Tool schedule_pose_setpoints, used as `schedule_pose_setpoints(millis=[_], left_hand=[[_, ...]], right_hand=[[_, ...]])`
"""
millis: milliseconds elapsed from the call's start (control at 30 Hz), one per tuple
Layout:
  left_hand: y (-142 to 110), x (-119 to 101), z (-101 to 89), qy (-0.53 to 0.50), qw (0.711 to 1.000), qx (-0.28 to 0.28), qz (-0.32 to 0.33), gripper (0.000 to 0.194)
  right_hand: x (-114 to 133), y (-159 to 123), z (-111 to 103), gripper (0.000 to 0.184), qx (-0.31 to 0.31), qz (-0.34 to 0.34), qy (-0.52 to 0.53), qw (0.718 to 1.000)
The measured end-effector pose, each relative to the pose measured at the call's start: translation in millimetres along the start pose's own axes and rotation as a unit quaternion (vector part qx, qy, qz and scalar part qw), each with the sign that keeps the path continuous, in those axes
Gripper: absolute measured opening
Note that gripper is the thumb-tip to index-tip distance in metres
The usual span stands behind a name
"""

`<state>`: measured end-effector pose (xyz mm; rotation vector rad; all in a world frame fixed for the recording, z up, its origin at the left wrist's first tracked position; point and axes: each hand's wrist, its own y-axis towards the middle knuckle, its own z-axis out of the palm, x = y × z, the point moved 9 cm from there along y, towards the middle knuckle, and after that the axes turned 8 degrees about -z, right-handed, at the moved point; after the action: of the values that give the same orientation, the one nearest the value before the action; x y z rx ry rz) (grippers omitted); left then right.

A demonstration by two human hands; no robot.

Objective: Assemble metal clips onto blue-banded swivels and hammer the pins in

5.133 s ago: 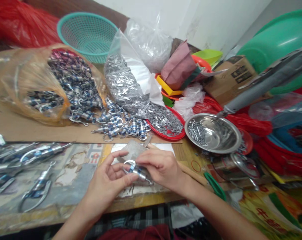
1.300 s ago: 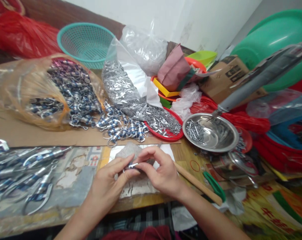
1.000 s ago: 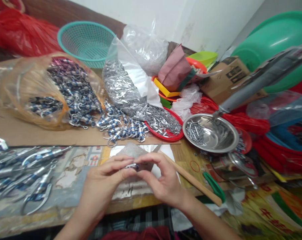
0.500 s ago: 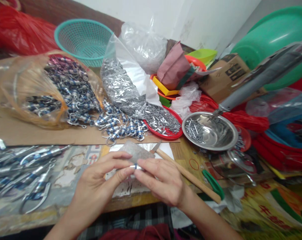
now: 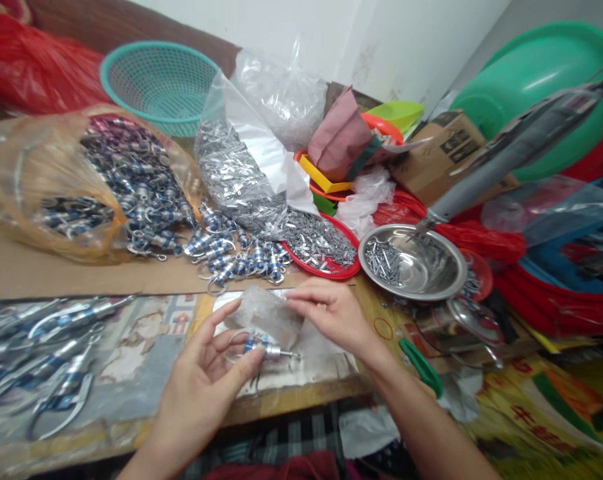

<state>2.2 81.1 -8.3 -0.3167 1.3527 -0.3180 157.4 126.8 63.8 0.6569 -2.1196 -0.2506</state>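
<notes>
My left hand (image 5: 206, 373) holds a blue-and-silver hook clasp (image 5: 258, 348) between its thumb and curled fingers. A thin metal pin points out from the clasp to the right, and a curved hook shows at its left end. Just beyond the clasp, a grey block (image 5: 266, 313) rests on a white sheet (image 5: 301, 373). My right hand (image 5: 334, 313) is at the block's right edge, fingers pinched together. What those fingers hold, if anything, is hidden. The hammer's head and most of its wooden handle are covered by my right hand and forearm.
On the left lie larger silver-and-blue hooks (image 5: 56, 367). Behind are a bag of clasps (image 5: 21, 180), a loose clasp pile (image 5: 241, 257), a red plate (image 5: 338, 270) of metal strips and a steel bowl (image 5: 431, 260) with pins. A grey tool (image 5: 516, 153) leans over the bowl.
My right hand has left the clasp and moved up and right, to where the hammer lay. My left hand keeps the clasp, whose barrel and pin now show.
</notes>
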Motion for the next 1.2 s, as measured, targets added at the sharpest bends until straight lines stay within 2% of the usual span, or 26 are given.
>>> schedule_pose_setpoints(millis=[33, 67, 167, 267, 400, 567, 733, 800, 867, 967, 1033, 1100, 1200], left_hand=[[1.1, 0.9, 2.4, -0.003, 1.000, 0.009, -0.011, 0.072], [2.1, 1.2, 5.3, -0.006, 1.000, 0.022, -0.018, 0.076], [3.8, 0.7, 9.5, -0.013, 0.999, 0.041, -0.025, 0.081], [4.6, 2.1, 8.6, -0.019, 0.999, 0.039, -0.027, 0.080], [7.7, 5.6, 5.1, -0.010, 0.999, 0.035, -0.030, 0.078], [10.9, 8.4, 6.2, 0.006, 0.997, 0.061, -0.041, 0.076], [13.3, 8.1, 2.5, -0.009, 0.999, 0.046, -0.024, 0.075], [15.0, 8.3, 0.7, -0.018, 0.999, 0.039, -0.015, 0.074], [16.6, 9.3, -0.3, -0.023, 0.999, 0.039, -0.011, 0.073], [17.5, 11.3, -0.1, -0.028, 0.998, 0.045, -0.019, 0.073], [17.0, 11.5, 0.4, -0.032, 0.998, 0.047, -0.024, 0.074], [16.0, 10.3, 1.8, -0.037, 0.998, 0.052, -0.025, 0.073], [14.2, 7.7, 3.9, -0.043, 0.997, 0.054, -0.019, 0.072]], right_hand=[[-14.1, 7.5, -3.1, 0.017, 0.009, 0.009, -0.052, 0.999], [-26.9, 14.6, 0.9, 0.020, 0.049, 0.011, -0.096, 0.994], [-53.0, 25.9, 28.4, 0.028, 0.196, -0.016, -0.146, 0.970], [-60.0, 29.1, 46.5, 0.023, 0.236, -0.037, -0.145, 0.960], [-59.8, 29.0, 51.7, 0.014, 0.216, -0.025, -0.169, 0.961], [-54.8, 31.1, 47.7, 0.017, 0.209, -0.024, -0.177, 0.962], [-52.5, 36.6, 42.2, 0.025, 0.214, -0.041, -0.133, 0.967], [-49.4, 37.1, 34.3, 0.024, 0.184, -0.032, -0.123, 0.975], [-40.4, 35.0, 21.9, 0.021, 0.122, -0.014, -0.093, 0.988], [-15.7, 24.3, 11.0, 0.013, 0.045, 0.000, 0.041, 0.998], [4.2, 15.7, 18.8, 0.010, 0.070, -0.013, 0.108, 0.992], [18.3, 8.1, 31.0, 0.012, 0.121, -0.028, 0.104, 0.987], [17.5, 4.0, 39.3, 0.015, 0.133, 0.008, 0.101, 0.986]])
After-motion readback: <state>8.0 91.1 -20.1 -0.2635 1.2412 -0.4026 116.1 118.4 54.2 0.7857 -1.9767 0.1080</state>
